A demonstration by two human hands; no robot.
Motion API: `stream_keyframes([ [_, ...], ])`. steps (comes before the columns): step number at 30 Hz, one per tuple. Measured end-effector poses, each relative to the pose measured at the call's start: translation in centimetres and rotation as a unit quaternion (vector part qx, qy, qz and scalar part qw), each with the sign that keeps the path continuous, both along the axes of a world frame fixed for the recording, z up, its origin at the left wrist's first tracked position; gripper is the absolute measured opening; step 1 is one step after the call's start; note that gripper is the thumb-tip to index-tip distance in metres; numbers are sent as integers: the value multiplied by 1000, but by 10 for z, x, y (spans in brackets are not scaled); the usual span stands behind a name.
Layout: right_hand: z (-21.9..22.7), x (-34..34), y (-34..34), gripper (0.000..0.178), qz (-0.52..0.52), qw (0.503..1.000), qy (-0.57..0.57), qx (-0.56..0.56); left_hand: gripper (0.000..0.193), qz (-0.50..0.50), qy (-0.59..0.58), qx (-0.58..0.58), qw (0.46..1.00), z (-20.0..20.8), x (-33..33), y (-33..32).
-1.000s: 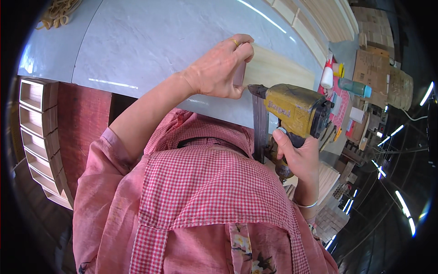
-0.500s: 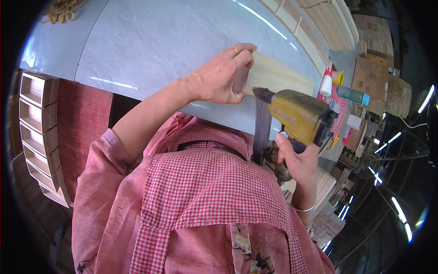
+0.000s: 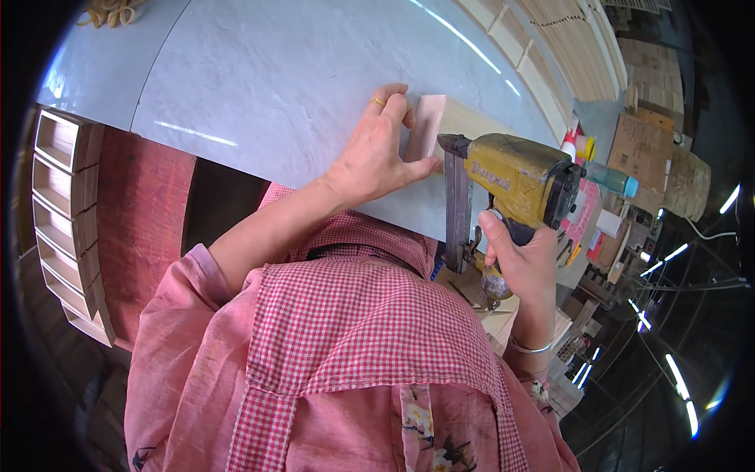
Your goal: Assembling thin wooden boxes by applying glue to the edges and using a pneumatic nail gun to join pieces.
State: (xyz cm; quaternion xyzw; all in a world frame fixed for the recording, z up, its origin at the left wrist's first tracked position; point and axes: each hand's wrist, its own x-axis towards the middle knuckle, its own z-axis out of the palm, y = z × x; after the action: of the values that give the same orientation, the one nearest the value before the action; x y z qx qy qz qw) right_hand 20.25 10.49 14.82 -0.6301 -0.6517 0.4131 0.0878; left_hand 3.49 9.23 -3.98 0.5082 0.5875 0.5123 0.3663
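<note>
Grip, right hand (image 3: pixel 523 259): closed round the handle of the yellow nail gun (image 3: pixel 515 169), presumably for control; nose points left. Left hand (image 3: pixel 376 153): spread wide, thumb and fingers about the left end of 1 wooden piece (image 3: pixel 427 126), likely steadying it. Piece lies on the counter (image 3: pixel 252 86), long axis roughly left-right; contact with the nose unclear, gun overlaps it.

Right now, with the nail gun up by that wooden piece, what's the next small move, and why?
I'd probably ease the left hand back from the nose of the nail gun: its thumb appears close to that nose, near a corner of the wooden piece, while the right hand grips the gun.
</note>
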Motion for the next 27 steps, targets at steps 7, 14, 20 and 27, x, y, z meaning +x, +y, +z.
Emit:
stream_keyframes([
  [7, 6, -2, 10, 19, 8, 999, -43, -20, 57, 34, 13, 2, 999, -2, 5, -5],
  [14, 17, -6, 33, 20, 4, 998, -56, -22, 58, 110, 88, 37, 989, -7, 12, -11],
  [20, 10, -3, 57, 20, 13, 999, -47, -5, 56, 117, 82, 66, 988, -11, 14, -10],
  [27, 6, -2, 63, 21, 10, 999, -37, -19, 55, 114, 81, 63, 988, -11, 14, -10],
])
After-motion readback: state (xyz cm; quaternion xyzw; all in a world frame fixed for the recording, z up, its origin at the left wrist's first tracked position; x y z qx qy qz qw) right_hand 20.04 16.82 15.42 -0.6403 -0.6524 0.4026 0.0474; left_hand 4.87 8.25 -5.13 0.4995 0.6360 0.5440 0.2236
